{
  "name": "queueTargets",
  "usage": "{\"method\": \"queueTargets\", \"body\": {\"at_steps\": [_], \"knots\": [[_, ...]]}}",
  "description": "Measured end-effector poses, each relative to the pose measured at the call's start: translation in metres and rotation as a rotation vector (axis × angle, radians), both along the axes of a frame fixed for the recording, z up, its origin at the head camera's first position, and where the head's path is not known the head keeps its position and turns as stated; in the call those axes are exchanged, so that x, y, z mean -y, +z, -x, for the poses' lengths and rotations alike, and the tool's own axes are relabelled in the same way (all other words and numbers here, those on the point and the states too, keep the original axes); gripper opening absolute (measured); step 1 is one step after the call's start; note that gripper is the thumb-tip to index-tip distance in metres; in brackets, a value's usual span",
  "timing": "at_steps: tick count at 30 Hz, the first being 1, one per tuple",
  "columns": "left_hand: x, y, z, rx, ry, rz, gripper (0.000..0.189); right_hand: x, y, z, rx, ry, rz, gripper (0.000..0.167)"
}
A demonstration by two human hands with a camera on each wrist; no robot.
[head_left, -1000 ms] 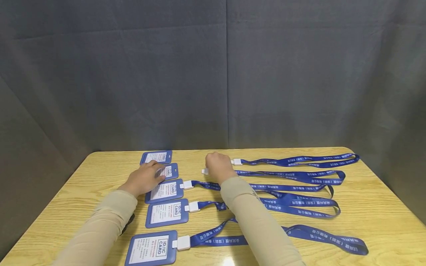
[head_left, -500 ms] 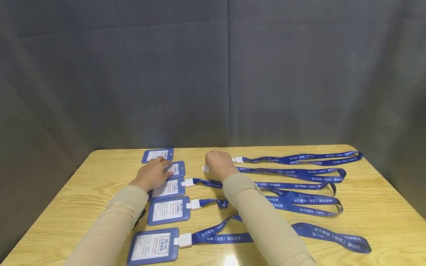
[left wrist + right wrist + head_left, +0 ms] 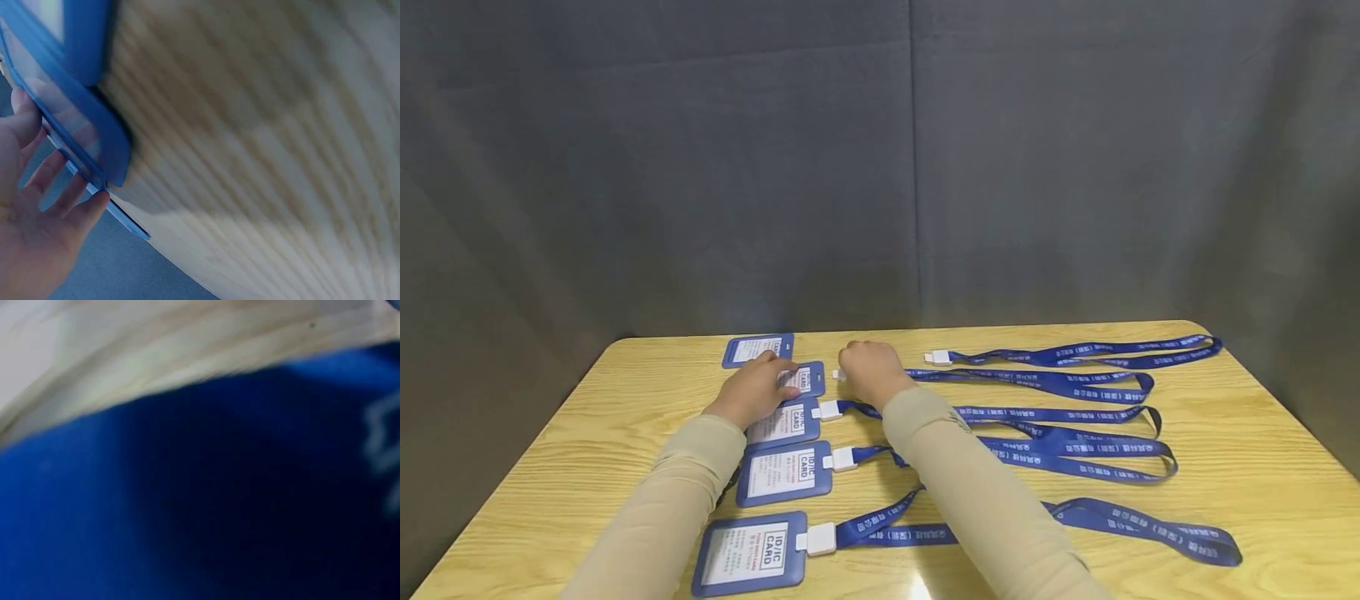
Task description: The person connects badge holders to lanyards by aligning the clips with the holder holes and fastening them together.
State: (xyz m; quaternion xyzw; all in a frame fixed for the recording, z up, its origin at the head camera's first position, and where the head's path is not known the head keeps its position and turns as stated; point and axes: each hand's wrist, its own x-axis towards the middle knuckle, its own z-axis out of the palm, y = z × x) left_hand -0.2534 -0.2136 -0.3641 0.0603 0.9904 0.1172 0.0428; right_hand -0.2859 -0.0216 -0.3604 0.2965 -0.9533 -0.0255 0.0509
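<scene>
My left hand (image 3: pixel 751 390) holds a blue-framed ID card holder (image 3: pixel 812 379), the second from the far edge, between thumb and fingers. The left wrist view shows the fingers (image 3: pixel 47 172) along the edge of this badge holder (image 3: pixel 114 149). To its right, my right hand (image 3: pixel 872 371) grips the end of a blue lanyard (image 3: pixel 1075 384). That lanyard's white clip (image 3: pixel 838 376) pokes out left of the fist, a small gap from the holder's slot. In the right wrist view, a blurred blue strap (image 3: pixel 62 506) fills most of the frame and the hand does not show.
Several card holders, such as the nearest one (image 3: pixel 751 554), lie in a column joined to lanyards. At the back lie a separate holder (image 3: pixel 758 349) and an unattached lanyard (image 3: pixel 1075 356). A dark curtain (image 3: pixel 880 167) rises behind the wooden table (image 3: pixel 587 450).
My left hand has shifted right with the card holder. My right hand has lately moved left, drawing its lanyard along, so clip and holder are closer together.
</scene>
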Motion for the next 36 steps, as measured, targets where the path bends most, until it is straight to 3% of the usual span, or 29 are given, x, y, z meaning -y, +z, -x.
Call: {"method": "queueTargets", "body": {"at_steps": [10, 15, 21, 30, 36], "knots": [[-0.002, 0.000, -0.002, 0.002, 0.018, 0.009, 0.049, 0.015, 0.000, 0.001, -0.062, 0.041, -0.095, 0.017], [-0.005, 0.002, -0.005, -0.001, 0.009, -0.041, 0.048, 0.021, -0.002, 0.004, -0.069, 0.049, -0.102, 0.017], [-0.009, 0.003, -0.008, -0.033, -0.038, -0.078, 0.045, 0.020, -0.007, 0.003, -0.042, 0.060, -0.061, 0.018], [-0.006, -0.001, -0.007, -0.056, -0.031, -0.085, 0.046, 0.022, -0.007, 0.006, -0.001, 0.046, 0.057, 0.015], [-0.007, -0.005, -0.003, -0.064, -0.031, -0.080, 0.045, 0.021, -0.005, 0.006, 0.014, 0.042, 0.066, 0.018]]}}
